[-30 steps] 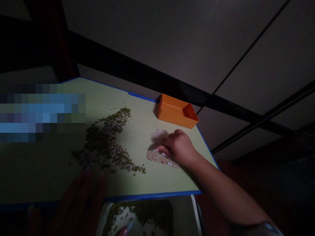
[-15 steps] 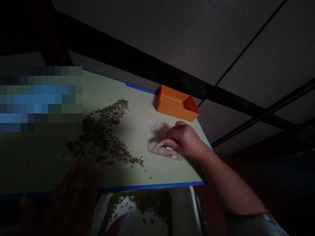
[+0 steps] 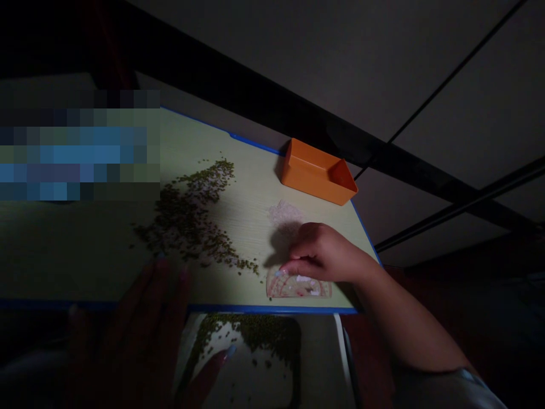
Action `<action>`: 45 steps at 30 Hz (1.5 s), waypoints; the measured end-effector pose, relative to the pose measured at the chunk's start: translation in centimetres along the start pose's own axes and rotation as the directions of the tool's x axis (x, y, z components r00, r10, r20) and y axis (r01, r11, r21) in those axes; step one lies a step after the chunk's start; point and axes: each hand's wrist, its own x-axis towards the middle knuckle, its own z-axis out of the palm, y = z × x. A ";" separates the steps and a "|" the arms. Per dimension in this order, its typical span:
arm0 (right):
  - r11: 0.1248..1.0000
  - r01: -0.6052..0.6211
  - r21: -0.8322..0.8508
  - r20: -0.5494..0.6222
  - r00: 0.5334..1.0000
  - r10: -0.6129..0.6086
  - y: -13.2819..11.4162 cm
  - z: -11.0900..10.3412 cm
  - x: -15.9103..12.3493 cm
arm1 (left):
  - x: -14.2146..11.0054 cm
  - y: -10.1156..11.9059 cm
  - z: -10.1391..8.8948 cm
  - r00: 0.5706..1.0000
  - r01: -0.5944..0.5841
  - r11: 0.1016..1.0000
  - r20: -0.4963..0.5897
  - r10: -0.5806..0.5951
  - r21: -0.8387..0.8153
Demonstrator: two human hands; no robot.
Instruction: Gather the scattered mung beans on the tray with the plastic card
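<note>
My right hand (image 3: 326, 250) pinches a clear half-round protractor (image 3: 300, 287) with red markings near the table's front edge. The protractor lies tilted or flat on the tabletop, partly covered by my fingers. Just beyond the hand is a patch of pale crumbs or powder (image 3: 283, 213). My left hand (image 3: 140, 318), deep in shadow, rests over the front edge with its fingers spread, holding nothing visible. Its fingertips are close to a spread pile of small green beans (image 3: 183, 218). Its thumb hangs above a tray (image 3: 340, 341) with more green beans (image 3: 272, 335) below the table.
An orange open box (image 3: 317, 179) stands at the far right corner of the pale, blue-edged table (image 3: 247, 193). Behind it rise grey panels (image 3: 323, 68) with dark strips. A blurred-out blue patch (image 3: 97, 153) covers the left side. The lighting is dim.
My right hand has drawn the protractor towards the table's front edge, away from the pale crumbs. My left hand stays at the front edge. The whole view has shifted slightly.
</note>
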 end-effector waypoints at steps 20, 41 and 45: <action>0.971 -0.223 -0.085 -0.048 0.974 0.219 -1.2 0.4 0.2 | 0.2 0.8 0.0 0.998 0.042 0.994 -0.043 -0.046 -0.097; 0.995 -0.070 0.073 -0.005 0.997 0.071 -1.6 0.7 0.5 | 0.2 1.1 0.1 0.996 0.047 0.994 -0.066 -0.054 -0.095; 0.990 -0.115 0.083 -0.017 0.993 0.117 -1.3 0.6 0.4 | 0.3 1.1 0.0 0.996 0.041 0.995 -0.076 -0.047 -0.089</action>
